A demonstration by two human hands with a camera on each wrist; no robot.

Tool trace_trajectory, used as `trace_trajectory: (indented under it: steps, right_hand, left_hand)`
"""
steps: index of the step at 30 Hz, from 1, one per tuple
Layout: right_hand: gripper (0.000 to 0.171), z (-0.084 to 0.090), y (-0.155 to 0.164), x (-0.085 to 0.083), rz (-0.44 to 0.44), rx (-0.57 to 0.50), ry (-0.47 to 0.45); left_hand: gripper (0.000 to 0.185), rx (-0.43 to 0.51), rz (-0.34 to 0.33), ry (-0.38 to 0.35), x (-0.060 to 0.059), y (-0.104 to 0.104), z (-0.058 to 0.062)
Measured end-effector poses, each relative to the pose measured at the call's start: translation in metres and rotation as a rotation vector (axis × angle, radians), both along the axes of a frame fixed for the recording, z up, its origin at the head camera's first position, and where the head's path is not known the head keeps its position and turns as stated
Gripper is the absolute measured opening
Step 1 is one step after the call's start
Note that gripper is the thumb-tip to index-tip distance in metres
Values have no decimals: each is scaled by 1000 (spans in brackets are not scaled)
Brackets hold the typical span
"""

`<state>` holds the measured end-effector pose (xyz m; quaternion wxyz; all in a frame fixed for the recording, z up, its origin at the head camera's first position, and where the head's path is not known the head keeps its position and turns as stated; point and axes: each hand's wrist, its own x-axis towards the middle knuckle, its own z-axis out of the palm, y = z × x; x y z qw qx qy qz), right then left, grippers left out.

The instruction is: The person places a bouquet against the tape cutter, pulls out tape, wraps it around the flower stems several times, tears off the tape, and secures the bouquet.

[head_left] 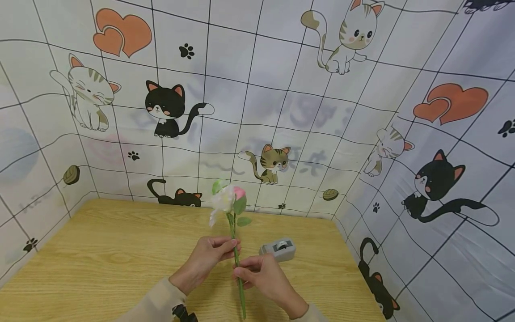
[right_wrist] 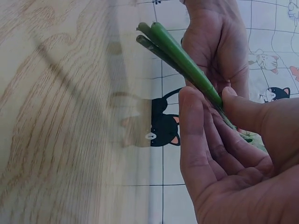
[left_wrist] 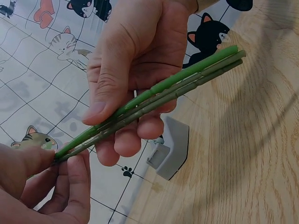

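I see both hands holding a bundle of green flower stems (head_left: 237, 264) upright over the table (head_left: 100, 259), just in front of the grey tape dispenser (head_left: 277, 248). The left hand (head_left: 205, 261) pinches the stems higher up, thumb against curled fingers (left_wrist: 70, 182). The right hand (head_left: 265, 275) grips them lower down, thumb on top and fingers (left_wrist: 126, 140) wrapped beneath. From the wrist views I count two or three stems pressed side by side, but I cannot tell the exact number. The flower heads (head_left: 227, 199), white and pink with green leaves, rise above the left hand, beyond the dispenser; they overlap, so I cannot separate the blooms. The stems' cut ends reach below the right hand. Only part of the dispenser shows in the left wrist view, hidden behind the fingers. Behind it hangs a cat-print cloth (head_left: 281, 89).
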<state>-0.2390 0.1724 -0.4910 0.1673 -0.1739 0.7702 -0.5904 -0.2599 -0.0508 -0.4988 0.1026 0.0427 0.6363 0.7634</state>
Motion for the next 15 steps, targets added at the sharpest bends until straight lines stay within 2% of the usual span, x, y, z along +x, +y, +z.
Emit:
trace_trajectory:
  steps: [9, 15]
  right_hand:
    - [21, 1, 0, 0, -16, -16, -45]
    - [15, 2, -1, 2, -39, -21, -45]
  left_hand:
    - [37, 13, -48, 12, 1, 0, 1]
    - [36, 20, -50, 29, 1, 0, 1]
